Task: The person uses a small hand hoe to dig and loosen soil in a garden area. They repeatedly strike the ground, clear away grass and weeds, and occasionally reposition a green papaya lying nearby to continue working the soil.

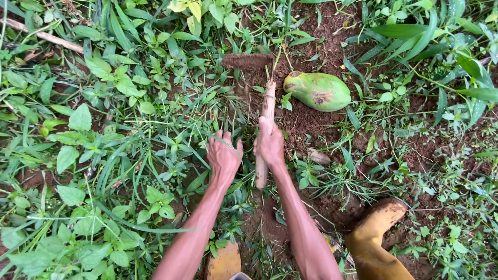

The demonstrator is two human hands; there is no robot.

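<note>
From the head camera, the right hand (270, 143) is wrapped tight around the wooden handle (265, 129) of a hoe. The handle points away from the person, and its muddy blade (248, 61) lies flat on the brown dirt (311, 122). The left hand (223, 155) is closed on a bunch of long grass (205, 116), just beside the handle. A green fruit (317, 91) with brown spots lies on the dirt, near the blade, on the right. Two muddy yellow boots (374, 233) stand at the bottom. Green weeds (83, 124) grow all around.
</note>
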